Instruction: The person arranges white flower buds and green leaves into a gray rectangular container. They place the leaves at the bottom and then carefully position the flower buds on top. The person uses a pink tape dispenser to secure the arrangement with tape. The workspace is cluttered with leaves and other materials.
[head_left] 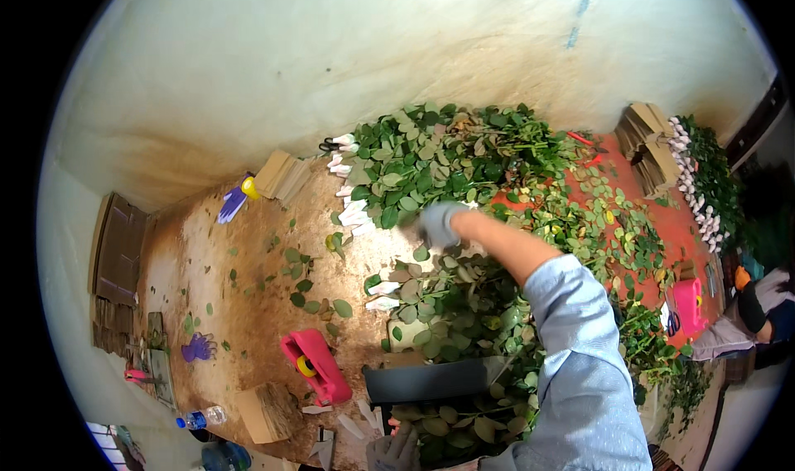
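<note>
Foliage (447,152) lines the desk's (244,318) far edge; right hand (440,225) reaches, likely needing gentleness; grip unclear, as with left hand (393,452).

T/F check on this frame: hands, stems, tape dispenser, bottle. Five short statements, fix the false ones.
1. The right hand wears a grey glove. True.
2. The left hand is at the picture's top edge. False: it is at the lower edge.
3. The pale wraps sit at the left end of the leafy stems. True.
4. The tape dispenser with the yellow roll is green. False: its body is pink.
5. The clear bottle has a blue cap. True.
</note>
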`<state>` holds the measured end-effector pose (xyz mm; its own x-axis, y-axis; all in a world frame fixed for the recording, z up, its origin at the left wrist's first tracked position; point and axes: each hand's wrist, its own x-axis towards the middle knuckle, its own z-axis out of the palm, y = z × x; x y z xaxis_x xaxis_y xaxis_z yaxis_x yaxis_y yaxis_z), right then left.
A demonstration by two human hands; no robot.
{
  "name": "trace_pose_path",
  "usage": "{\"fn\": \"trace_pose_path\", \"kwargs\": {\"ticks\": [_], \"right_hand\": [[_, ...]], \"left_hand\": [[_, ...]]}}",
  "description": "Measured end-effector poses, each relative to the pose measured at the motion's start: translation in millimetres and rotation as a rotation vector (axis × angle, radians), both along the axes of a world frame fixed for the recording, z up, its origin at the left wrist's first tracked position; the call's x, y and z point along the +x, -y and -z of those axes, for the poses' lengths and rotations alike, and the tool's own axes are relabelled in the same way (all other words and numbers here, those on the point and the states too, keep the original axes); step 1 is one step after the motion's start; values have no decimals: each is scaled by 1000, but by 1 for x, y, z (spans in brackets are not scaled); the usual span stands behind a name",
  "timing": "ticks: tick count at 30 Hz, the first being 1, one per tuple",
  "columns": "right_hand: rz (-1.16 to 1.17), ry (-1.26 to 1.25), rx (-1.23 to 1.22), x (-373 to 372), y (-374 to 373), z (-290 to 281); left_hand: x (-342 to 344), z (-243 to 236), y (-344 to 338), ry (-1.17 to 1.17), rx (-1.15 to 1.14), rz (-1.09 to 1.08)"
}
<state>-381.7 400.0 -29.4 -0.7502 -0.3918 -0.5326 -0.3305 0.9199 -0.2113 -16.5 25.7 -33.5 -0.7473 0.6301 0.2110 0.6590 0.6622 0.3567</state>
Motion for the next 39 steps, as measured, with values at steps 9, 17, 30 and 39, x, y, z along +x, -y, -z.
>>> {"fn": "trace_pose_path", "kwargs": {"ticks": [9,17,30,39], "right_hand": [[717,-547,-239,-192,-34,36],[479,-728,172,-165,-20,53],[-278,-1141,-68,120,9,-50],[255,-952,268,171,-131,-57]], "left_hand": [[2,23,8,-68,42,24],[3,22,11,-6,24,50],[8,-3,-5,-40,-33,-21],[-1,-6,-14,-69,18,65]]}}
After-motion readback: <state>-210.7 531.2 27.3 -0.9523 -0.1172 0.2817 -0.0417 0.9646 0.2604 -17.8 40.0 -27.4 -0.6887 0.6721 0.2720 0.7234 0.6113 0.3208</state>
